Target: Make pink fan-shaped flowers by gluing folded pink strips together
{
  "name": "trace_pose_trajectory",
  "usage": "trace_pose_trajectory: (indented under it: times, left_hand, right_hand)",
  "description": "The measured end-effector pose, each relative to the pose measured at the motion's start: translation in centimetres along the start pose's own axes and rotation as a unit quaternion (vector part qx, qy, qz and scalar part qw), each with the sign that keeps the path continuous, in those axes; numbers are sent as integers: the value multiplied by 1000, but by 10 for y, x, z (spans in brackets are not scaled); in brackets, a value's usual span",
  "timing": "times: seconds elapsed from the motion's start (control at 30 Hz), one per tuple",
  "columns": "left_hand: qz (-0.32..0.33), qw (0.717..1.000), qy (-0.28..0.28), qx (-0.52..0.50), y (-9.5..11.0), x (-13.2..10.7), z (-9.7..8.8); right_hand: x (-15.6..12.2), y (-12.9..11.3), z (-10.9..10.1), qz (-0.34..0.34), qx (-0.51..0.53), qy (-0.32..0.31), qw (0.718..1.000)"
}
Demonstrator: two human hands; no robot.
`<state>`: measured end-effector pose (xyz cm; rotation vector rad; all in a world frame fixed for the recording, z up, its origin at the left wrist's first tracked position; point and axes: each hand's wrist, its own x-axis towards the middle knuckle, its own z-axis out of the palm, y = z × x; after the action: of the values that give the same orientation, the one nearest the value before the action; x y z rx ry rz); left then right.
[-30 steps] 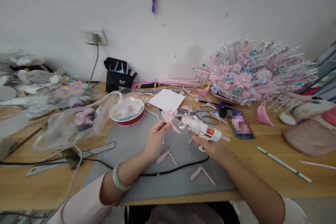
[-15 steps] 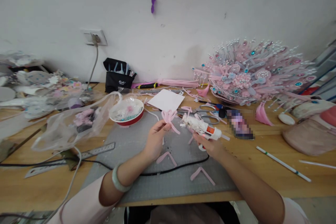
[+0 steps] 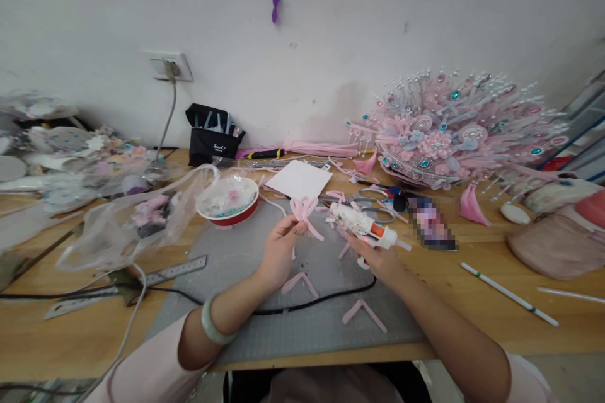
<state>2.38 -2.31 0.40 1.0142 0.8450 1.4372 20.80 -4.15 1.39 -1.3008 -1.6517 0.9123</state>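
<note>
My left hand [image 3: 282,245] pinches a pink looped bow [image 3: 305,209] made of fuzzy pipe cleaner, held up over the grey cutting mat [image 3: 227,277]. In my right hand [image 3: 378,259] is a white hot glue gun [image 3: 354,220], its nozzle aimed left at the bow with a gap between them. A clear glue stick pokes out of the gun's rear. On the mat below lie a bent pink pipe cleaner [image 3: 302,282] and a second bent piece [image 3: 363,313], nearer the front edge.
A red-rimmed bowl of beads [image 3: 228,221] and a plastic bag [image 3: 108,239] stand left. Behind are a white card [image 3: 300,180] and scissors [image 3: 375,208]. A jewelled pink headdress [image 3: 449,138] fills the back right. The black cable [image 3: 307,306] crosses the mat.
The glue gun has shifted very slightly, staying near the bow. My left hand and the bow look almost still.
</note>
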Motion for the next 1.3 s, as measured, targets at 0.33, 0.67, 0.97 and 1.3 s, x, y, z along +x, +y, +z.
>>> trace_pose_trajectory:
  times: [0.33,0.67,0.97,1.3]
  left_hand:
    - [62,997,41,33,4,2,0]
    - [66,996,37,43,5,-4,2]
    - [77,995,47,47,8,-4,3]
    - [87,995,29,33,3,-3,1]
  right_hand:
    - [23,4,6,154,-10,-13,988]
    - [22,10,4,90,-277,-50,955]
    - [19,21,16,33,-168,-27,985]
    - [20,18,5,25,-272,-66,960]
